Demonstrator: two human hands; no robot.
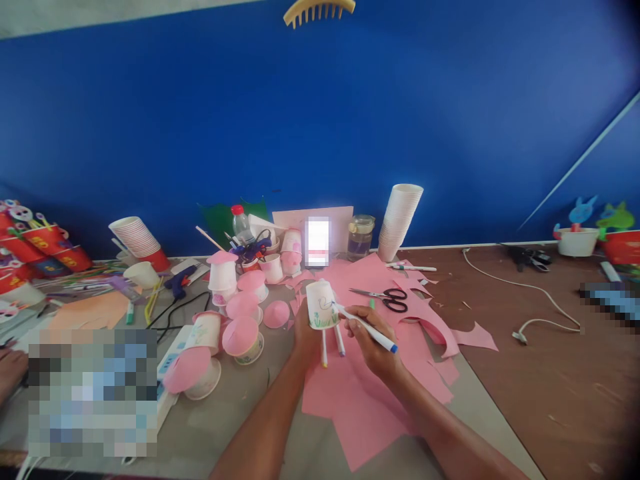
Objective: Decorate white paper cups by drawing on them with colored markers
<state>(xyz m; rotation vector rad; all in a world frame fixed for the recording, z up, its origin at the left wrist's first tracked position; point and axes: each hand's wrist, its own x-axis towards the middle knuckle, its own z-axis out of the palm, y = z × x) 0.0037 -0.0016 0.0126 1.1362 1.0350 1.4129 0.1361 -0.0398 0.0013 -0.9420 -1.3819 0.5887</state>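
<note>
My left hand [304, 328] is closed around a white paper cup [320, 293], which is held tilted with its side facing me. Green grass strokes and a dark outline of a bird-like shape are drawn on the cup. In my right hand [371, 333] is a white marker with a blue end [377, 335], its tip at the drawing. Beneath the hands lie sheets of pink paper [370, 427]. Two more markers [324, 350] rest on the paper just below the cup. Scissors with dark handles [393, 300] lie on the pink scraps to the right.
Left of my hands stand several paper cups with pink cone tops [240, 335], beside a power strip [173, 360] and a blue glue gun [181, 281]. Behind are a bright phone screen [319, 241], a glass jar [361, 237] and a tall cup stack [400, 220]. A white cable [543, 287] crosses the brown tabletop.
</note>
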